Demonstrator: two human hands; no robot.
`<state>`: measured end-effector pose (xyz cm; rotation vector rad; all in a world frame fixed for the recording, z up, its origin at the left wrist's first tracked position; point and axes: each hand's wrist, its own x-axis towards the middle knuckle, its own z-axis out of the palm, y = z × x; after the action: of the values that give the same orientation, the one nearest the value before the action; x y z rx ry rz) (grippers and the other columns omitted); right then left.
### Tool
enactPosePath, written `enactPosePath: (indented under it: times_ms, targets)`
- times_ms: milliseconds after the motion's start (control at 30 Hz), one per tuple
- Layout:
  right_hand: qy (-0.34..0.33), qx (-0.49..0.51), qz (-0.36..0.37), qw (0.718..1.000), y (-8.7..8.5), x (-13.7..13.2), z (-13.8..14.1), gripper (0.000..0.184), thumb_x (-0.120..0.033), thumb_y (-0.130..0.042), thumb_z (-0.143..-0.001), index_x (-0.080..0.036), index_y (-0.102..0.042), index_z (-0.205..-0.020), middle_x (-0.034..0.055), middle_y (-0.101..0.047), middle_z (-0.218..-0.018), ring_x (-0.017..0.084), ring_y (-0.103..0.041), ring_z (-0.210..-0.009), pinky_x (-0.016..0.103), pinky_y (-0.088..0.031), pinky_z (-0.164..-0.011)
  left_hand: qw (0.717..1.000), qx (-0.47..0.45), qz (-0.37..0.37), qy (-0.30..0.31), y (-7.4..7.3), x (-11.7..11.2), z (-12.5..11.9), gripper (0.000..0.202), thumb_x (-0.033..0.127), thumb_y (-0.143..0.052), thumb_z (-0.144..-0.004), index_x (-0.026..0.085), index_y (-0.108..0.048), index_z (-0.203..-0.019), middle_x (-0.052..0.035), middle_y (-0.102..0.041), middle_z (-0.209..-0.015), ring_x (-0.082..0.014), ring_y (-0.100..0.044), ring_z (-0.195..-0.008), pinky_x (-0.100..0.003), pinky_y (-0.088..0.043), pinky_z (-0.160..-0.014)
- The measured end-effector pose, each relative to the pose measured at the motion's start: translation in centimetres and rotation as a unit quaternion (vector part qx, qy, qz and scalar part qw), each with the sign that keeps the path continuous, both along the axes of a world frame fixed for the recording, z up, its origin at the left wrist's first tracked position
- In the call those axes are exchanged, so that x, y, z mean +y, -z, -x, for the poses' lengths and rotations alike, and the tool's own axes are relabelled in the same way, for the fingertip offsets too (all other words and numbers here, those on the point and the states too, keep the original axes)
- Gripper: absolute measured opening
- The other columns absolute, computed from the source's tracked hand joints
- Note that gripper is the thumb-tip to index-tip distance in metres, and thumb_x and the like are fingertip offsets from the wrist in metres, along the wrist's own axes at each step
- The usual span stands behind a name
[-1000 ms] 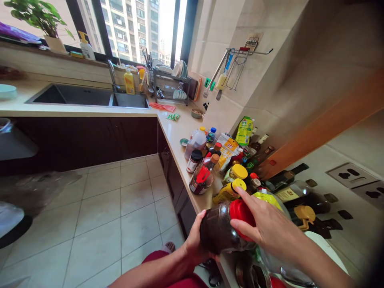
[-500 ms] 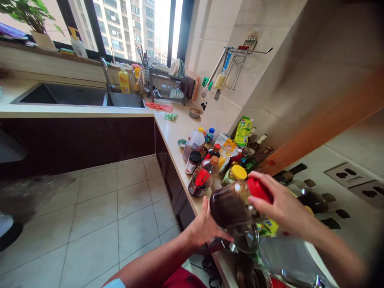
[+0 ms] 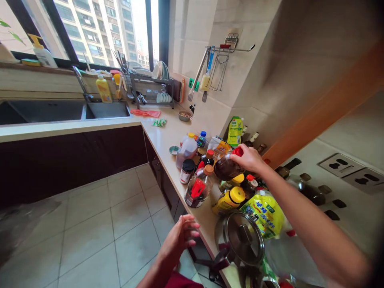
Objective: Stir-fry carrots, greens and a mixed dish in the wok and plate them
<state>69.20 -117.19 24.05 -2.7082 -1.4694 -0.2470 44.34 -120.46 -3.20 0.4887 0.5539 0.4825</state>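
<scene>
My right hand (image 3: pixel 249 158) grips a red-lidded jar (image 3: pixel 224 167) by its lid. The jar is clear, has dark contents, and is tilted above the crowded counter. Below it are a yellow-capped bottle (image 3: pixel 229 200) and another yellow-lidded jar (image 3: pixel 238 179), partly hidden. To its left stands a brown-capped bottle with a red label (image 3: pixel 198 188). Beside that are a black-lidded jar (image 3: pixel 187 171) and a dark bottle with a red cap (image 3: pixel 207 159). My left hand (image 3: pixel 180 236) hangs empty in front of the counter edge, fingers apart.
A lidded metal pot (image 3: pixel 244 240) stands near the counter's front edge, beside a yellow seasoning bag (image 3: pixel 262 214). Farther back are a large yellow-capped jug (image 3: pixel 186 152), a dish rack (image 3: pixel 154 90) and a sink (image 3: pixel 106 111). Utensils hang from a wall rack (image 3: pixel 222 66).
My right hand has carried the red-lidded jar away from me, toward the back among the bottles. My left hand has come off the jar and moved lower left. The view has shifted right.
</scene>
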Motion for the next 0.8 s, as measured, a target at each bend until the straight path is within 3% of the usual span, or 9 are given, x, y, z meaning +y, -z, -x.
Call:
enactPosePath:
  times_ms: [233,500,800]
  targets:
    - [-0.011,0.011,0.06,0.998,3.7,2.3,-0.5,0.057,-0.056,-0.047,-0.077,-0.017,-0.052,-0.118,0.017,-0.059,-0.111,0.028,-0.059,-0.099,0.034,-0.044,-0.076,0.998,0.043,0.013,-0.047,1.2,1.9,1.3,0.05,0.064,-0.057,-0.075,0.021,-0.054,-0.101,-0.0047,-0.067,-0.091,-0.015,-0.064,-0.073,-0.023,-0.047,-0.057]
    - [0.014,0.052,0.114,0.992,8.5,3.6,-0.6,0.064,-0.054,-0.059,-0.068,-0.019,-0.05,-0.12,0.0168,-0.057,-0.112,0.03,-0.061,-0.098,0.034,-0.045,-0.074,0.997,0.065,0.023,-0.029,1.4,3.3,1.3,0.061,0.069,-0.064,-0.065,0.021,-0.052,-0.1,-0.0038,-0.067,-0.089,-0.0144,-0.063,-0.072,-0.023,-0.048,-0.056]
    - [0.016,0.086,0.165,0.983,11.8,4.4,-0.6,0.071,-0.062,-0.064,-0.063,-0.02,-0.049,-0.119,0.0145,-0.057,-0.11,0.029,-0.061,-0.095,0.033,-0.045,-0.069,0.996,0.081,0.023,-0.006,2.0,4.2,1.0,0.06,0.069,-0.064,-0.065,0.022,-0.052,-0.099,-0.0028,-0.066,-0.087,-0.0137,-0.063,-0.07,-0.022,-0.046,-0.054]
